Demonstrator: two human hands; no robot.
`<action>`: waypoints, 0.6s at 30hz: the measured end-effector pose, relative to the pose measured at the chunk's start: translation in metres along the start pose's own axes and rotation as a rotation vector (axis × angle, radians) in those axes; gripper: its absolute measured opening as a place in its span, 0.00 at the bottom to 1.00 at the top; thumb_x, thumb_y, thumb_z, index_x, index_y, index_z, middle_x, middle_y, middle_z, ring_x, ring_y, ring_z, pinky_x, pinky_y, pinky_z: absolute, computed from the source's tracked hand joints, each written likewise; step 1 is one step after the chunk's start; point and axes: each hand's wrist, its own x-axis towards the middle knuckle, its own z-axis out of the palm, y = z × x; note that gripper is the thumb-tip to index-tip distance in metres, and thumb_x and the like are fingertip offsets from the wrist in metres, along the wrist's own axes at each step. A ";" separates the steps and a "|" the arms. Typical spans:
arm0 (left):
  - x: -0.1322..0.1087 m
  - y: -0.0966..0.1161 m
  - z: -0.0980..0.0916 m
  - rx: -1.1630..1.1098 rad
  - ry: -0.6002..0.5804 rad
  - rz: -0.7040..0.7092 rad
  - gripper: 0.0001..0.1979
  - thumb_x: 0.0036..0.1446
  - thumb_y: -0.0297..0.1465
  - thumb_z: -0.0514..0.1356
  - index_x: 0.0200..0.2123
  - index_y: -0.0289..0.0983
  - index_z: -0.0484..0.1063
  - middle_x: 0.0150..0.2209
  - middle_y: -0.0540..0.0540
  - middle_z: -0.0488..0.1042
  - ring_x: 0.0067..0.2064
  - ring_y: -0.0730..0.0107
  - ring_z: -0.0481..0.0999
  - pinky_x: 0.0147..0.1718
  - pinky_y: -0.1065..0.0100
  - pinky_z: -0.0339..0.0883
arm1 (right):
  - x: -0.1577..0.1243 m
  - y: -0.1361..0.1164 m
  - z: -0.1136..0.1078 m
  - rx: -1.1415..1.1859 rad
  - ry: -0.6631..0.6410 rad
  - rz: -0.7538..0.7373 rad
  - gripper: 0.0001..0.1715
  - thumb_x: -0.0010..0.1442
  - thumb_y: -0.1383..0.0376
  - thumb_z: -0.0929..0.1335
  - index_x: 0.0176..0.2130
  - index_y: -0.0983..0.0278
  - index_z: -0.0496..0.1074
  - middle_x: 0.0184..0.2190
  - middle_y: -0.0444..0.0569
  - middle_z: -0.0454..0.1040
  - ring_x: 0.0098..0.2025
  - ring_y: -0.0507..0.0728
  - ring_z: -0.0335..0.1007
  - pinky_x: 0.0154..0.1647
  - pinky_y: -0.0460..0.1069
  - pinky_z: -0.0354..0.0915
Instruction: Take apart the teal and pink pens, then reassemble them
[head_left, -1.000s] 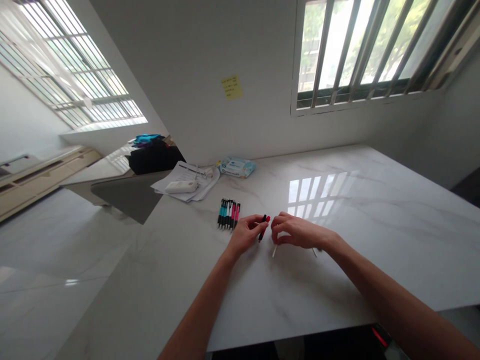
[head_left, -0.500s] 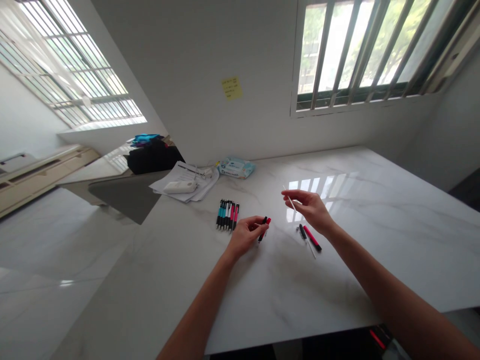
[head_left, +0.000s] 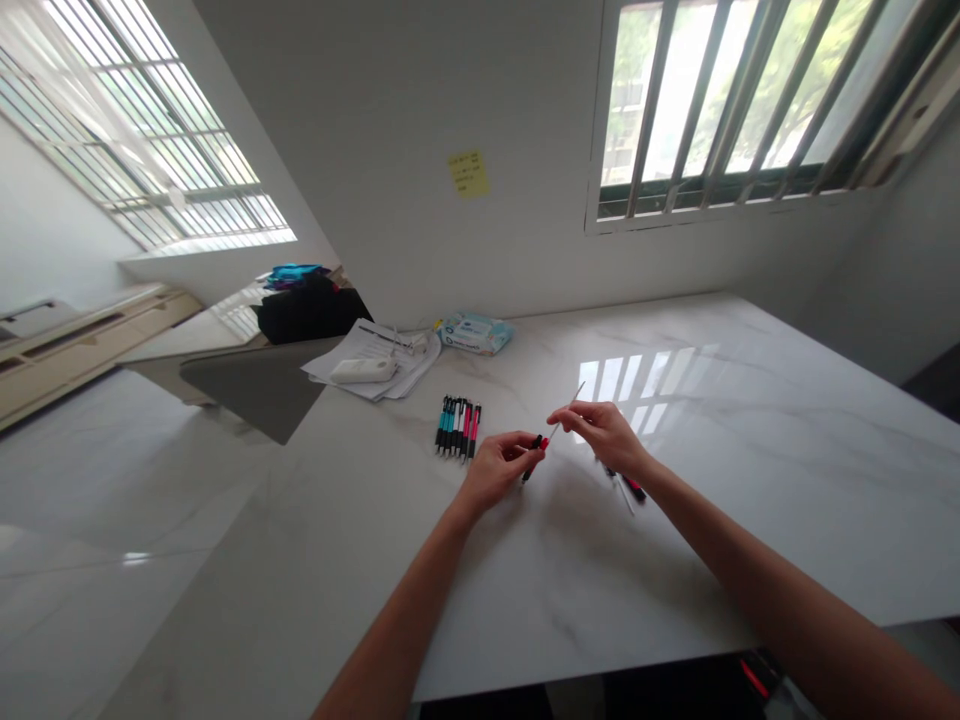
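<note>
My left hand (head_left: 504, 468) is closed around black and red pen parts (head_left: 534, 458), just above the table. Between the fingertips of my right hand (head_left: 604, 432) is a thin white pen refill (head_left: 568, 411), slanting up and to the right. Its lower end is at the red part in my left hand; whether it has entered cannot be made out. Partly hidden below my right hand lie a red pen barrel (head_left: 634, 488), a dark pen part (head_left: 610, 471) and another white refill (head_left: 625, 496). Left of my left hand is a row of several assembled pens (head_left: 458, 428) in teal, white and pink.
Papers (head_left: 352, 350) with a white device (head_left: 364, 370) on top lie at the table's back left, beside a pack of wipes (head_left: 475, 333). A yellow note (head_left: 469, 174) is stuck to the wall. The marble-patterned table (head_left: 675, 590) ends near my body.
My right hand has moved left and down, bringing the refill to the pen parts in my left hand. The refill's tilt has changed. My left hand has stayed nearly still.
</note>
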 end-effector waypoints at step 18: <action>0.000 0.003 0.002 -0.089 -0.020 0.043 0.18 0.53 0.43 0.71 0.38 0.34 0.82 0.28 0.47 0.77 0.29 0.70 0.72 0.31 0.70 0.63 | -0.002 0.003 0.000 -0.080 -0.118 -0.035 0.20 0.67 0.50 0.69 0.41 0.60 0.84 0.37 0.50 0.82 0.35 0.56 0.72 0.36 0.50 0.65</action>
